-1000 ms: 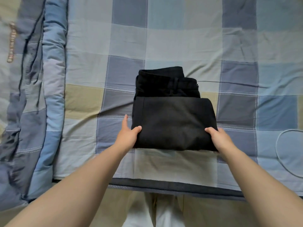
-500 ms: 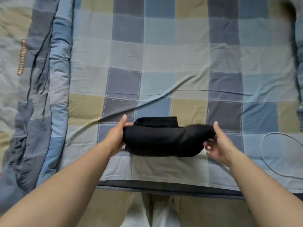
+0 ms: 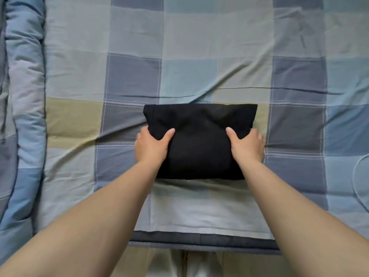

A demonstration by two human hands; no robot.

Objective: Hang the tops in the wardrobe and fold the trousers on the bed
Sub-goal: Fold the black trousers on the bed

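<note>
A pair of black trousers lies folded into a compact rectangle on the checked bed sheet, near the bed's front edge. My left hand grips the bundle's left side, thumb on top and fingers tucked under the edge. My right hand grips the right side the same way, thumb on the cloth. The lower corners of the bundle are hidden behind my wrists. No tops and no wardrobe are in view.
A rolled blue quilt runs along the left side of the bed. A thin pale cable loops on the sheet at the right edge. The dark mattress border marks the front edge, with my legs below it.
The trousers were lying with the waistband showing; both hands lifted the near part and folded it away from me. The bundle now lies flat, more compact, with both hands still on its sides.
</note>
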